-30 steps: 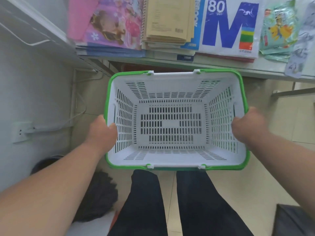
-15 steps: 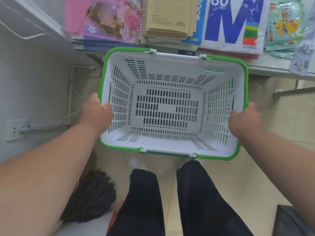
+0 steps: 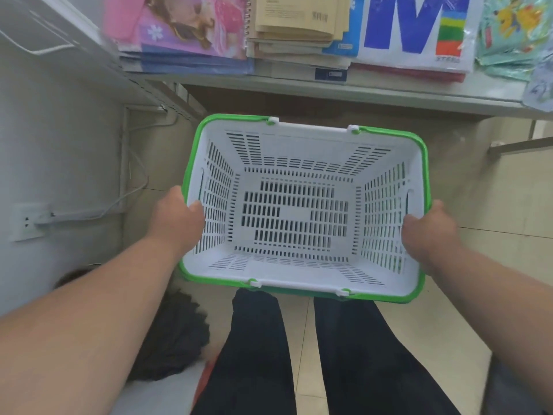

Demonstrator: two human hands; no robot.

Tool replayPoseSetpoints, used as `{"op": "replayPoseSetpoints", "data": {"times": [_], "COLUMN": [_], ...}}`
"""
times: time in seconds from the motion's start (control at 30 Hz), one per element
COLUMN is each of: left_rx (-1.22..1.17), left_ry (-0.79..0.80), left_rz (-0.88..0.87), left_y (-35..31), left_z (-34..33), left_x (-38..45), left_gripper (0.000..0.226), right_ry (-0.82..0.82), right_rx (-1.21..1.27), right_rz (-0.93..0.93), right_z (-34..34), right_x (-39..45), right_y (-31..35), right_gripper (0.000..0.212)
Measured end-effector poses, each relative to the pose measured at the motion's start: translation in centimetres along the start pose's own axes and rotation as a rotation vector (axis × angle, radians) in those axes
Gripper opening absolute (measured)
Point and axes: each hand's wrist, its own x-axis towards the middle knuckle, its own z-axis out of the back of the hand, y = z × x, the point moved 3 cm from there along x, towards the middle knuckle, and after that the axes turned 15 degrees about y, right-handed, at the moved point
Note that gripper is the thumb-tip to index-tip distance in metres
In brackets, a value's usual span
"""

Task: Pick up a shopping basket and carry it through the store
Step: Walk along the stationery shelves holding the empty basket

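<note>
White slotted basket (image 3: 302,139) with green rim, held level above tiled floor; left hand (image 3: 176,220) and right hand (image 3: 428,229) each clamped over 1 side rim.

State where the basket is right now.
In the head view the basket sits centre frame, held off the floor between the left hand and right hand, just below the shelf of notebooks.

basket (image 3: 302,145) between hands, shelf (image 3: 329,88) ahead
</note>
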Motion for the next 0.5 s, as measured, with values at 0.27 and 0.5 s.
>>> {"op": "replayPoseSetpoints", "data": {"times": [0.27, 0.5], "left_rx": [-0.011, 0.020], "left_ry": [-0.051, 0.030], "left_rz": [-0.010, -0.003], "left_y": [-1.5, -2.3], "left_z": [0.9, 1.1], "left_x": [2.5, 6.1], "left_gripper": [0.022, 0.023], "right_ry": [-0.027, -0.016], "right_rx": [-0.006, 0.003], "right_rz": [0.042, -0.020], "right_z": [1.7, 0.6], "right_x": [2.5, 5.0], "right_y": [2.8, 3.3], "right_gripper": [0.030, 0.025]}}
